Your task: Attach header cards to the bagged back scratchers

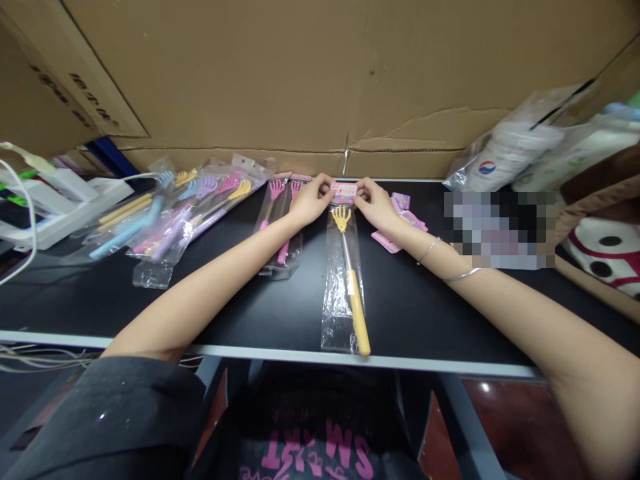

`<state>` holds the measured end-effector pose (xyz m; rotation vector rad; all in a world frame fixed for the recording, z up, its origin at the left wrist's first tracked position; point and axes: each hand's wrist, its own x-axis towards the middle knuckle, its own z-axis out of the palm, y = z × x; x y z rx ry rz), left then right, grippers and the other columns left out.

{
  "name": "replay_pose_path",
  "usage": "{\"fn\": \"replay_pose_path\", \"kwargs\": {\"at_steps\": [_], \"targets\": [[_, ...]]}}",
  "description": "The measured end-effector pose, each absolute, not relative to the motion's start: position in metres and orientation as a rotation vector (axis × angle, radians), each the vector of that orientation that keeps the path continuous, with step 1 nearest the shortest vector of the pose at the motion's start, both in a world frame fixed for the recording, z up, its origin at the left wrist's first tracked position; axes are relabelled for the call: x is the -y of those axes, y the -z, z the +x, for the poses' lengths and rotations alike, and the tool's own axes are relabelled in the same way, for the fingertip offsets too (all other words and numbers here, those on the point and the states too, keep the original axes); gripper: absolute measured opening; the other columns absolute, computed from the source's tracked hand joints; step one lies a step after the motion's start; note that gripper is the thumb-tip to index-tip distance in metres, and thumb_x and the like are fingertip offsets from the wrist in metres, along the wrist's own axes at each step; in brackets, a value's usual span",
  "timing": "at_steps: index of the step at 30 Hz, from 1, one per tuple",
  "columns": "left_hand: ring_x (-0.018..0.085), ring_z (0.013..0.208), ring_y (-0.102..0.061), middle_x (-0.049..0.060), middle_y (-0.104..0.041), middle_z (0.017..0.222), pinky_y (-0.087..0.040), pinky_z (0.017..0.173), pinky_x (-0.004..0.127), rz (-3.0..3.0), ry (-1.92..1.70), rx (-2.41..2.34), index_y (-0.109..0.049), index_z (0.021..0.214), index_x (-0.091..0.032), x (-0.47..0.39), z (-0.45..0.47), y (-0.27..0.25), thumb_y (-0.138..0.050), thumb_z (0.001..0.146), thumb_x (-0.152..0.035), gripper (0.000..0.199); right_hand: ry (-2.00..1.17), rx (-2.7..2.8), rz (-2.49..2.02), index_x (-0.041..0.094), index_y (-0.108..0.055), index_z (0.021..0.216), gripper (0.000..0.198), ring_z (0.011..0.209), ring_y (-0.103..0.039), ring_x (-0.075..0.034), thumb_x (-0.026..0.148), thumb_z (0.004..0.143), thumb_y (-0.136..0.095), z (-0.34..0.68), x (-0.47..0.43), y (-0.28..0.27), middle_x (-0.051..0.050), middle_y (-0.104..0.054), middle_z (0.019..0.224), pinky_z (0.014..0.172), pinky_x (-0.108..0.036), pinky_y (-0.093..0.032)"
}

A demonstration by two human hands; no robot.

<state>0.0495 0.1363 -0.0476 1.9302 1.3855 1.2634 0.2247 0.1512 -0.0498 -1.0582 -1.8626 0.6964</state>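
Between my two hands is a small pink printed card at the top of a clear plastic bag. My left hand pinches the card's left end, and my right hand pinches its right end. Inside the bag lies a yellow back scratcher with a hand-shaped head, its handle toward the table's front edge. Just left of it are two bagged pink back scratchers, partly covered by my left hand. Several loose pink and purple cards lie beside my right wrist, partly hidden by it.
A pile of bagged back scratchers in several colours lies on the left of the black table. A white power strip stands at far left. At right are a bagged drink cup and a blurred-out patch. Cardboard walls the back.
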Motion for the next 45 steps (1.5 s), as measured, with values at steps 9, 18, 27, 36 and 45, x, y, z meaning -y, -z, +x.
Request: {"fn": "replay_pose_path", "kwargs": {"at_steps": [9, 18, 27, 36, 45], "targets": [[0.011, 0.070, -0.055, -0.001, -0.063, 0.081, -0.043, 0.072, 0.023, 1.934, -1.263, -1.367, -0.057, 0.095, -0.017, -0.139, 0.048, 0.051, -0.056, 0.086, -0.016, 0.009, -0.679, 1.902, -1.070, 0.024, -0.044, 0.082, 0.013, 0.070, -0.054, -0.016, 0.015, 0.076, -0.052, 0.227, -0.153, 0.051, 0.002, -0.055, 0.073, 0.074, -0.032, -0.044], [0.012, 0.069, -0.058, 0.000, -0.066, 0.082, -0.045, 0.071, 0.023, 1.968, -1.273, -1.411, -0.059, 0.097, -0.016, -0.139, 0.048, 0.052, -0.057, 0.086, -0.018, 0.011, -0.668, 1.889, -1.077, 0.023, -0.044, 0.080, 0.014, 0.070, -0.054, -0.016, 0.013, 0.074, -0.051, 0.227, -0.153, 0.051, 0.002, -0.055, 0.072, 0.074, -0.032, -0.044], [0.011, 0.069, -0.057, -0.001, -0.065, 0.081, -0.043, 0.070, 0.023, 1.958, -1.266, -1.413, -0.058, 0.097, -0.017, -0.140, 0.048, 0.052, -0.057, 0.086, -0.017, 0.011, -0.668, 1.893, -1.053, 0.024, -0.045, 0.081, 0.013, 0.073, -0.055, -0.016, 0.016, 0.073, -0.052, 0.228, -0.158, 0.054, 0.002, -0.055, 0.074, 0.076, -0.033, -0.044], [0.013, 0.079, -0.058, 0.000, -0.065, 0.085, -0.044, 0.078, 0.025, 2.031, -1.281, -1.449, -0.058, 0.095, -0.018, -0.135, 0.048, 0.047, -0.057, 0.085, -0.017, 0.010, -0.653, 1.889, -1.048, 0.024, -0.045, 0.081, 0.011, 0.073, -0.056, -0.017, 0.019, 0.075, -0.053, 0.227, -0.157, 0.054, 0.001, -0.058, 0.074, 0.073, -0.032, -0.045], [0.016, 0.076, -0.060, 0.001, -0.067, 0.088, -0.044, 0.076, 0.027, 2.105, -1.169, -1.608, -0.057, 0.107, -0.020, -0.119, 0.046, 0.038, -0.059, 0.086, -0.022, 0.021, -0.487, 1.925, -1.130, 0.023, -0.050, 0.089, 0.014, 0.076, -0.062, -0.019, 0.018, 0.078, -0.057, 0.229, -0.148, 0.050, 0.000, -0.064, 0.078, 0.083, -0.037, -0.043]]}}
